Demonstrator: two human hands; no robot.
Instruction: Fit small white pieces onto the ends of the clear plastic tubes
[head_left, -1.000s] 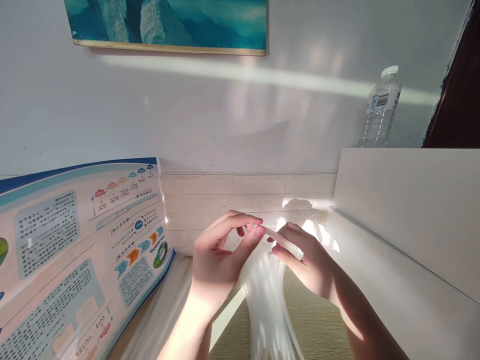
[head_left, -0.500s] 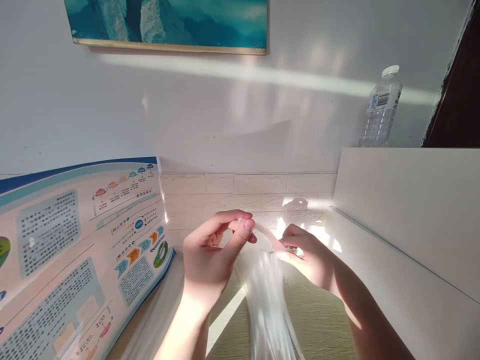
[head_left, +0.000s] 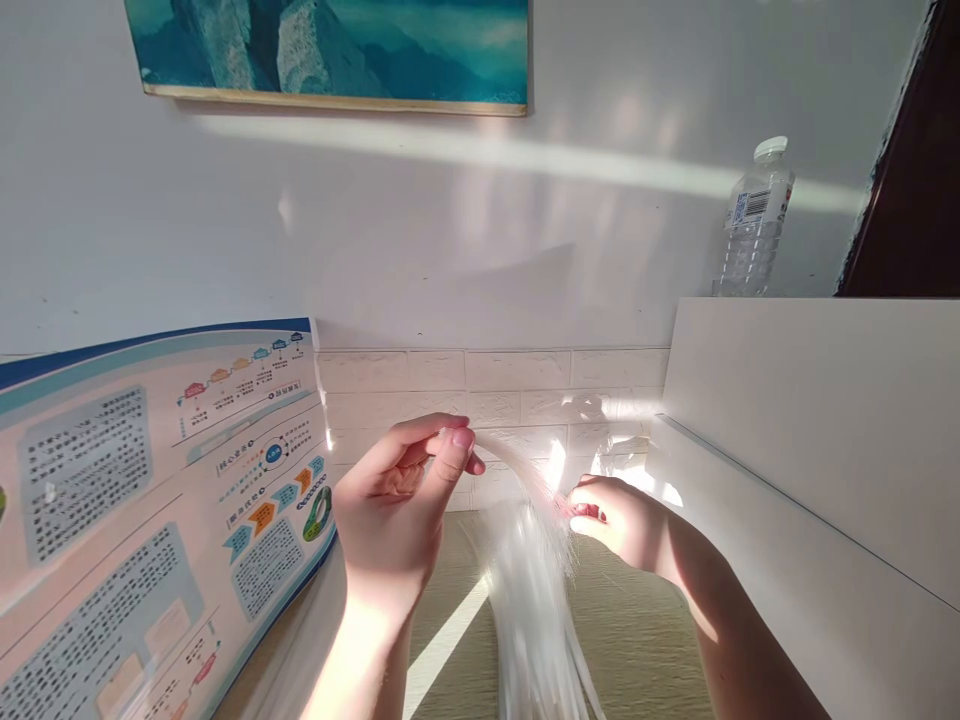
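One picture above sunlit tabletop.

Thin pale strands, bowed, lower end splayed; white bundle below.

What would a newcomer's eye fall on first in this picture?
Probably the tuft of pale strands at centre, pinched by the left hand and arching toward the right hand. Below, a larger white bundle lies on the table. Top left, a teal painting hangs on the wall.

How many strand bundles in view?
3: held bundle in the left hand, center bundle on the table, left bundle beside the printed sheet. Others may be hidden.
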